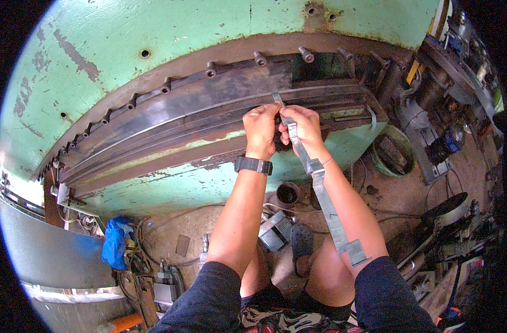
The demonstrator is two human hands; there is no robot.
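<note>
Strip of metal [327,202], small dark mark [333,215], left hand [259,126], right hand [305,127], fingers [291,113] pinching strip

The strip [329,211] is left of the bucket [382,162].

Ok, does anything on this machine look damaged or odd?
Yes, wear: the upper green panel has dark patches of missing paint toward the left, plus rusty staining around two holes near the top. The lower green panel is chipped too.
</note>
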